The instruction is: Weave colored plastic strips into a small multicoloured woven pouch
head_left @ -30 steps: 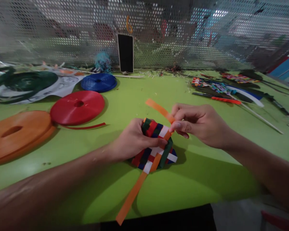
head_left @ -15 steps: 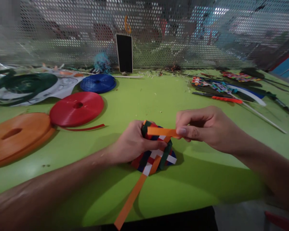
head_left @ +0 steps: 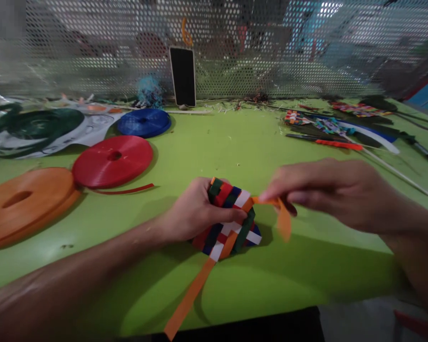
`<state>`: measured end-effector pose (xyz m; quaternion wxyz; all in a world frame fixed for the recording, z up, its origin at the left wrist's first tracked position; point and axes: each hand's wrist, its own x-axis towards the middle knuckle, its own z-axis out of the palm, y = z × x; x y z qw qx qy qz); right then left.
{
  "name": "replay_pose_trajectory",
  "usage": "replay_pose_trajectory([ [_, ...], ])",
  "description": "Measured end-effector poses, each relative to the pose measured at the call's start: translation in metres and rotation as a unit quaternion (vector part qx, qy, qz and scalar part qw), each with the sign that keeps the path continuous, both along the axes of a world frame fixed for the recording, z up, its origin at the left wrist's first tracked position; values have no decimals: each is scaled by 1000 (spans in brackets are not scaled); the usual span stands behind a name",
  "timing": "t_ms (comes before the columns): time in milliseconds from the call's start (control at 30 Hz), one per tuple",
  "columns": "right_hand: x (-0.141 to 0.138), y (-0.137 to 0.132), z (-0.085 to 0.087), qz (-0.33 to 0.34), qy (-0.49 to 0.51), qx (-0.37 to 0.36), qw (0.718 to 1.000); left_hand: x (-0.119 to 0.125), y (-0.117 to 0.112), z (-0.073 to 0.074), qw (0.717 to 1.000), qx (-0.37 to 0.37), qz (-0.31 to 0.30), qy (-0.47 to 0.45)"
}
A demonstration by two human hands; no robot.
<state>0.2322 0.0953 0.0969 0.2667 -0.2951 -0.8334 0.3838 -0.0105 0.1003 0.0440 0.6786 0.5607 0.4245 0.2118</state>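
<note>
Hands are recorded at mid-frame, above the near part of a lime-green counter [head_left: 299, 266]. A woven patch of red, blue, white, dark green and orange flat strips [head_left: 231, 223] is found resting on the counter between them. The woven patch is pinned by the left hand [head_left: 194, 213]: its fingers are closed on the left and upper edge, with the thumb [head_left: 231, 214] laid across the top face.

A long orange strip [head_left: 187, 301] is threaded through the weave. Its free tail is run out from the lower edge of the patch toward the near counter edge and lies flat. The other end is brought out at the upper right corner of the patch, where it is pinched between the closed fingers [head_left: 271, 192] of the right hand [head_left: 331, 192]. Beyond the pinch, the end is bent downward in a loose curl. The right hand is blurred, so the exact contact cannot be made out.

Left of the hands, three flat spools are noted on the counter. An orange spool [head_left: 21, 202] is nearest. A red spool [head_left: 112, 161] sits just beside it, with a loose red end trailing to the right, and a blue spool [head_left: 144, 122] lies farther back. A dark green coil [head_left: 32, 124] is seen at far left.

A black rectangular panel [head_left: 183, 76] is stood upright against a perforated metal screen [head_left: 92, 47] at the back. At far right, well apart from the hands, an orange-handled tool [head_left: 338, 144] is noted among scattered woven pieces.
</note>
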Motion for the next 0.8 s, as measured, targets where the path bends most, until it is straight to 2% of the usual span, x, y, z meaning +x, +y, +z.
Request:
replay_pose_trajectory([
  [100,1,11,-10,-71,54,-124,988,-1,1,3,999,46,-2,18],
  [200,-3,20,-25,-44,-8,-257,965,-1,2,2,998,59,9,33],
  [267,-7,21,-34,-29,-28,-303,952,-2,2,0,997,64,11,31],
  [333,-12,21,-38,-32,-24,-307,951,-2,2,-4,997,78,2,7],
  [433,-15,20,-39,-35,-42,-270,961,-1,2,-8,995,93,-4,-25],
  [633,-18,17,-32,-29,-134,-200,970,0,2,-6,995,95,-10,16],
  [800,-20,13,-36,-49,-136,-210,967,3,3,-6,994,111,-19,14],
])
